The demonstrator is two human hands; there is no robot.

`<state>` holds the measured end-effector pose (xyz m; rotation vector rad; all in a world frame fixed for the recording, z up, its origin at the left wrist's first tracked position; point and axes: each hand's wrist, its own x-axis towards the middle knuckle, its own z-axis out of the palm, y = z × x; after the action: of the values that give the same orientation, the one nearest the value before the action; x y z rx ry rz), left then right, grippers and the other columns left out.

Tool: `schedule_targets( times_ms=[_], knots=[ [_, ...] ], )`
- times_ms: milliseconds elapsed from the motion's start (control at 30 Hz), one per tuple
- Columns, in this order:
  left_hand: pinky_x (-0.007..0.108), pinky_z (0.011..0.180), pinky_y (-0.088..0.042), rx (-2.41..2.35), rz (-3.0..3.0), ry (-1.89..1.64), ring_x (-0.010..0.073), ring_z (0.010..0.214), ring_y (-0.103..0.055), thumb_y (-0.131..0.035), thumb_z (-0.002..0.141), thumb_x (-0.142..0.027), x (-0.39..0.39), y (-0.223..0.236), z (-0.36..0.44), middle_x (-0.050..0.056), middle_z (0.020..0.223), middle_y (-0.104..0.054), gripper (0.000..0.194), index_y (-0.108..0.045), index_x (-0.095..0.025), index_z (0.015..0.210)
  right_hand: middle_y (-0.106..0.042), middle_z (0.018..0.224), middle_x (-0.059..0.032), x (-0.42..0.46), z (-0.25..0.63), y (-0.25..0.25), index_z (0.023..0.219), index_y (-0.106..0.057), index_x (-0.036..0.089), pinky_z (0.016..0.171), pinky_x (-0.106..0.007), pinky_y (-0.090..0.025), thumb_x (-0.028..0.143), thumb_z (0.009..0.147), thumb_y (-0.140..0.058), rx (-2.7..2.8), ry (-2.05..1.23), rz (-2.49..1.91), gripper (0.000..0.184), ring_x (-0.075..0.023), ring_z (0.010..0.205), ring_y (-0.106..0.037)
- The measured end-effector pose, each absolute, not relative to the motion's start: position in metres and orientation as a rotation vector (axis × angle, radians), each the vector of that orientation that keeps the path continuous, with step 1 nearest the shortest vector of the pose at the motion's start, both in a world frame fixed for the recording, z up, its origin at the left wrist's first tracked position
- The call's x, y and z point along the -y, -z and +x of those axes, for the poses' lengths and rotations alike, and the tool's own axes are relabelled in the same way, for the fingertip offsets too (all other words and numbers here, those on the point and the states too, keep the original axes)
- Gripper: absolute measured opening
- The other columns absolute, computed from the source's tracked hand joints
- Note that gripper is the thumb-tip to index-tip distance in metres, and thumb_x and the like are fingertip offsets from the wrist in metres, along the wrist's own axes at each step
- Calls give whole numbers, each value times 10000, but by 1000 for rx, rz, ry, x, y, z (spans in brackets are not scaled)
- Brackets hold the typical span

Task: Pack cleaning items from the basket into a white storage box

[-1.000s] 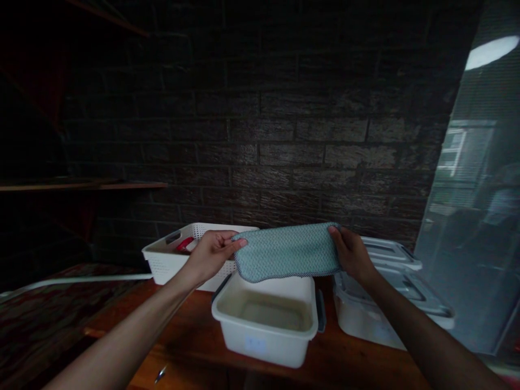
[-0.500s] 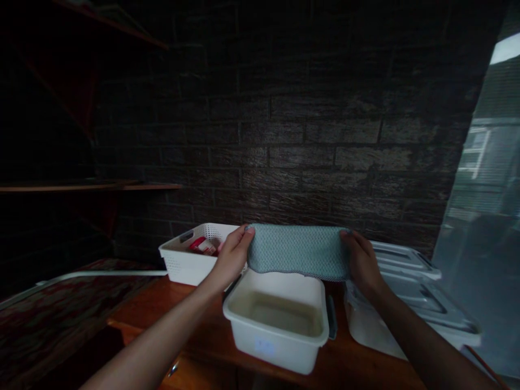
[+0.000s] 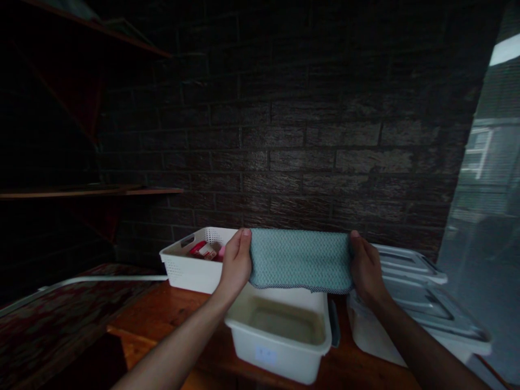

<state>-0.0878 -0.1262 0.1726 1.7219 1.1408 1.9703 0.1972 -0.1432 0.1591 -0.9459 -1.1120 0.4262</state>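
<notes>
A teal textured cleaning cloth (image 3: 300, 260) with a dark stitched edge is stretched out flat between my two hands. My left hand (image 3: 238, 260) is closed on its left end, thumb on top. At the opposite end my right hand (image 3: 366, 266) grips it the same way. The cloth hangs above the far part of a white plastic tub (image 3: 280, 355), whose back rim it hides. Shallow murky liquid seems to cover the tub's bottom.
A white perforated basket (image 3: 189, 273) with red and pink items stands at the left back. Storage boxes with grey lids (image 3: 422, 298) are at the right. All rest on a wooden cabinet top (image 3: 140, 314) before a dark brick wall (image 3: 292, 162). A shelf (image 3: 154, 190) juts in from the left.
The cloth is pulled slightly wider and tauter, and more of its face shows. Both hands have shifted a little and still hold its ends. The view has tilted slightly.
</notes>
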Motion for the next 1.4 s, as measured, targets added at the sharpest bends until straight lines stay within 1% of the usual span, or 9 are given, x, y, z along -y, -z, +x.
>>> schedule_targets(
  times_ms=[100,233,400,567,767,900,1133,1333,1400],
  knots=[
    [252,645,-361,-1143,1835,-1912,156,700,-458,-449,997,-457,127,-174,-94,-22,715,-483,359,-497,-200,752,-480,703,6,143,205,-158,708,-537,180,655,-287,-331,629,941,-505,1184,-324,-990,507,-160,706,-421],
    [254,643,-349,-1163,1924,-1901,155,709,-460,-429,1014,-403,130,-177,-98,-21,725,-485,320,-496,-201,775,-492,707,8,144,209,-159,754,-534,183,630,-284,-325,591,995,-426,1303,-139,-1024,486,-159,687,-438],
    [260,619,-299,-1281,2010,-1988,141,661,-439,-399,1036,-384,130,-185,-96,-30,696,-450,299,-481,-208,808,-419,636,31,141,206,-164,717,-427,207,577,-282,-276,537,1038,-353,1310,109,-1071,467,-143,608,-401],
    [267,587,-261,-1531,2089,-2011,141,601,-474,-356,1050,-373,119,-190,-91,-25,647,-479,278,-517,-219,884,-412,619,30,138,199,-169,710,-412,211,580,-289,-263,520,1051,-316,1279,181,-1110,470,-146,595,-398],
    [267,590,-226,-1635,2154,-1974,134,564,-452,-397,1039,-339,113,-193,-98,-28,619,-466,237,-568,-210,939,-429,598,32,141,203,-177,719,-430,213,588,-293,-257,514,1050,-327,1286,241,-1152,459,-149,586,-408],
    [269,594,-229,-1600,2173,-1949,149,591,-477,-385,1040,-350,118,-195,-98,-20,641,-485,251,-568,-210,939,-429,609,34,141,203,-177,718,-427,213,600,-295,-261,516,1045,-352,1280,222,-1119,451,-145,591,-405],
    [276,601,-277,-1415,2207,-1854,169,621,-500,-357,1042,-394,129,-198,-91,-20,664,-486,288,-526,-224,884,-410,626,36,142,193,-177,700,-425,206,595,-288,-266,521,1035,-374,1338,95,-1087,463,-141,610,-401],
    [277,614,-278,-1422,2166,-1868,165,654,-492,-364,1042,-386,126,-199,-98,-21,690,-482,286,-486,-218,846,-389,646,41,138,197,-176,685,-452,193,599,-277,-266,549,974,-503,1298,-97,-994,462,-131,640,-370],
    [274,620,-281,-1416,2160,-1862,161,662,-490,-362,1045,-391,126,-199,-99,-23,696,-480,292,-476,-217,840,-404,657,40,136,197,-174,706,-489,187,597,-270,-285,554,956,-533,1292,-161,-978,446,-129,644,-375]
  ],
)
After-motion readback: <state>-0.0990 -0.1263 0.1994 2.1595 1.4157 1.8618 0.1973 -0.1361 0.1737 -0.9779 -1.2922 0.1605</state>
